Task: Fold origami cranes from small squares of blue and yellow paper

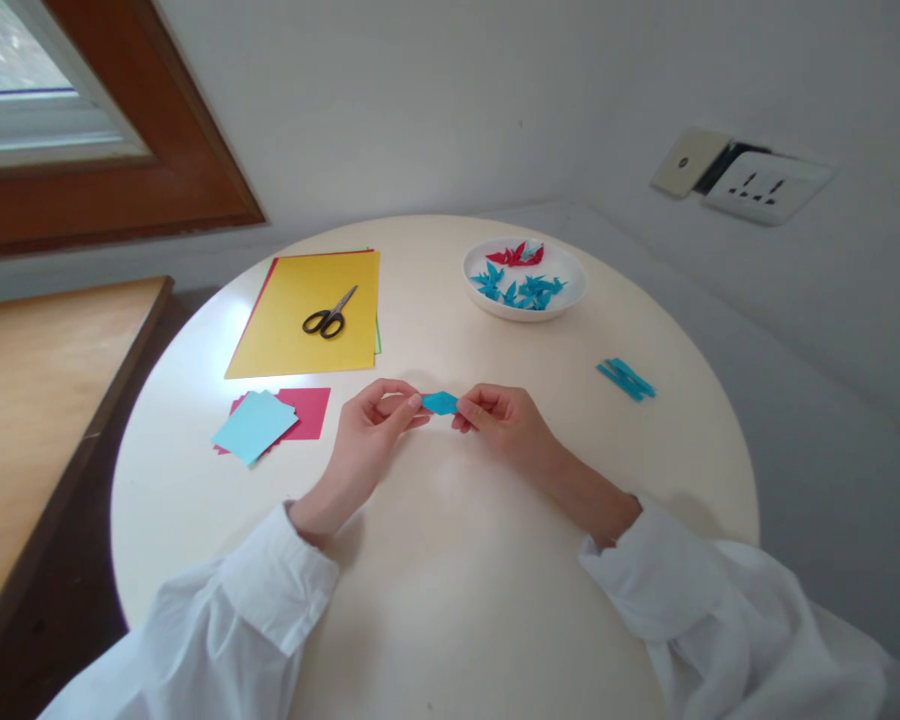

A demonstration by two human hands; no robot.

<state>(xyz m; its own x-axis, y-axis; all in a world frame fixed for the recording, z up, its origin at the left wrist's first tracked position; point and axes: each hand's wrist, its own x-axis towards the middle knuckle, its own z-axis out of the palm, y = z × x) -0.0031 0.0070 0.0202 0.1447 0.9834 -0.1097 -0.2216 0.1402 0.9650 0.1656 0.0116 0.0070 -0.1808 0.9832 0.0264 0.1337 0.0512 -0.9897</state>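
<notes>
A small folded piece of blue paper (440,403) is held between my two hands just above the round cream table (450,560). My left hand (373,428) pinches its left end with fingers curled. Its right end is pinched by my right hand (499,417). Both arms wear white sleeves.
Black scissors (330,317) lie on a stack of yellow sheets (311,335) at the back left. Light blue and red paper squares (259,424) sit left of my hands. A white plate (526,302) holds several blue and red folded figures. Blue paper strips (626,379) lie at the right.
</notes>
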